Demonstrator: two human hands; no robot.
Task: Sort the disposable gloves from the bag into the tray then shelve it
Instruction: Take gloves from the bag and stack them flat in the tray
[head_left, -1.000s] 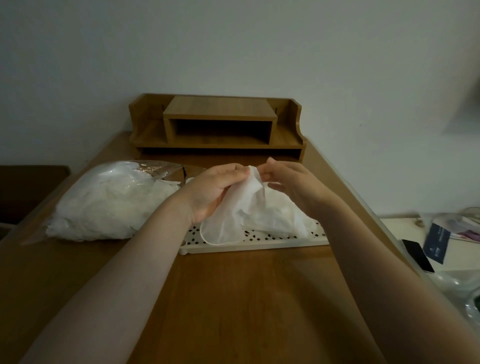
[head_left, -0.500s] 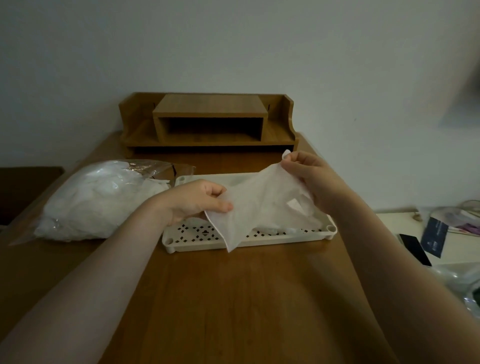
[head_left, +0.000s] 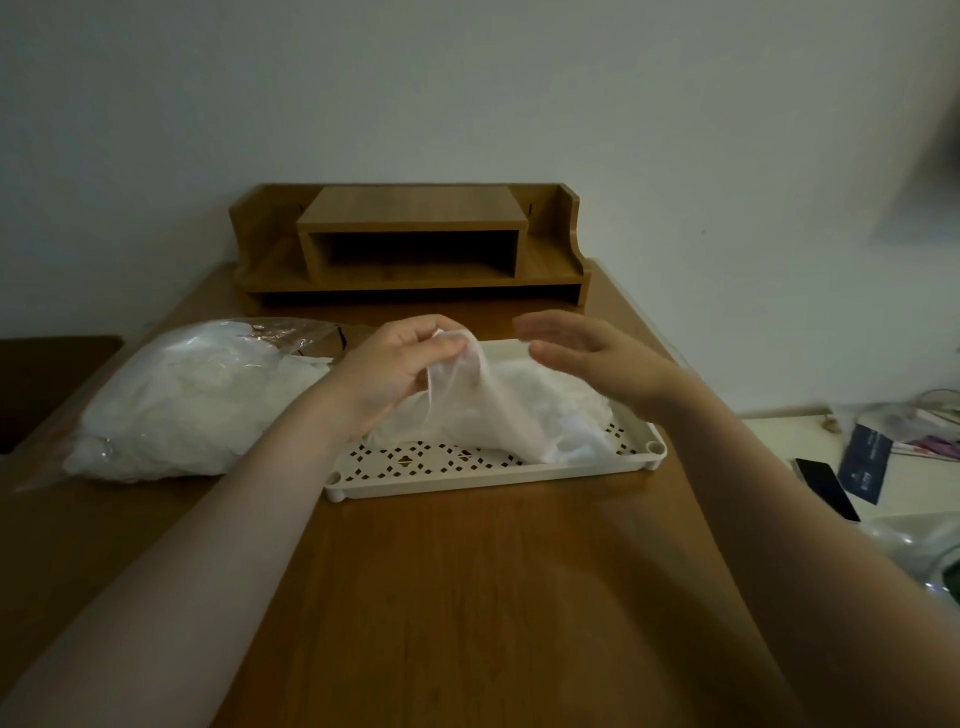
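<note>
Translucent white plastic, thin and crumpled, is hanging from the left hand (head_left: 402, 371): one disposable glove (head_left: 485, 410), pinched at its top between thumb and curled fingers and draping down into the tray (head_left: 641, 441), where it is touching a loose heap of gloves (head_left: 563, 397) filling the tray's right and middle. Where the held glove ends and the heap begins is hard to make out. The right hand (head_left: 597, 358) is hovering just beside the glove, above the heap, with fingers straight and spread, holding nothing; its fingertips are blurring.

The tray, cream with a perforated floor, is lying flat on the wooden tabletop (head_left: 467, 597), its near rim and both near corners showing, its far left corner hiding behind the left hand. Just left of it, the clear bag (head_left: 192, 400) is lying on its side, stuffed with white gloves, its mouth pointing toward the tray.

Behind the tray, a wooden shelf unit (head_left: 415, 244) is standing against the wall at the tabletop's far edge, its middle cubby dark inside. The near half of the tabletop is lying open between the forearms. Past the right edge, a lower white surface is carrying a dark phone (head_left: 826, 488), a dark card (head_left: 865, 462) and blurred clutter, cut off by the frame.
</note>
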